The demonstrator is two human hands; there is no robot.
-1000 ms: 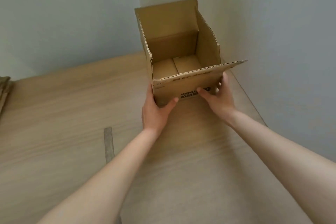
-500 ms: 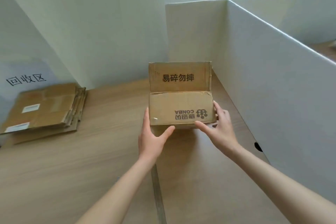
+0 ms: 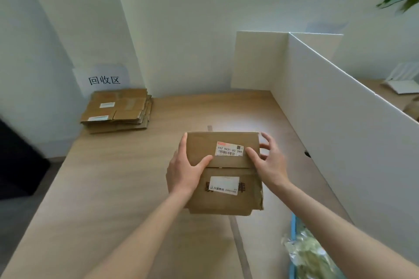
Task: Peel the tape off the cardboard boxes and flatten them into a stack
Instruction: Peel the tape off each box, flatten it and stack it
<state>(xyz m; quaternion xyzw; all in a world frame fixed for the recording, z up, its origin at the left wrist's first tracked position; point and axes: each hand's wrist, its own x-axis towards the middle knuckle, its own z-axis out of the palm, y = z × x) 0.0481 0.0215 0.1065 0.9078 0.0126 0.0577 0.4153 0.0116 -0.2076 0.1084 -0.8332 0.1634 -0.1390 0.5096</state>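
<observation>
A brown cardboard box (image 3: 204, 152) with two white labels is held above the middle of the wooden table (image 3: 127, 188). My left hand (image 3: 184, 169) grips its left side, thumb lying across the upper panel. My right hand (image 3: 268, 161) holds the right side, thumb on the top panel beside the barcode label, fingers curled round the edge. A flap of the box hangs towards me. A stack of flattened cardboard boxes (image 3: 116, 110) lies at the table's far left corner.
A paper sign (image 3: 103, 79) hangs on the wall above the stack. A white partition board (image 3: 340, 120) runs along the table's right side. A blue-edged bin with crumpled clear tape (image 3: 306, 253) sits at the lower right. A tape strip (image 3: 240, 247) lies on the table.
The box has been lifted off the table, pulled towards me and turned over, so its labelled side now faces up. Both hands stayed on its sides. My view has risen.
</observation>
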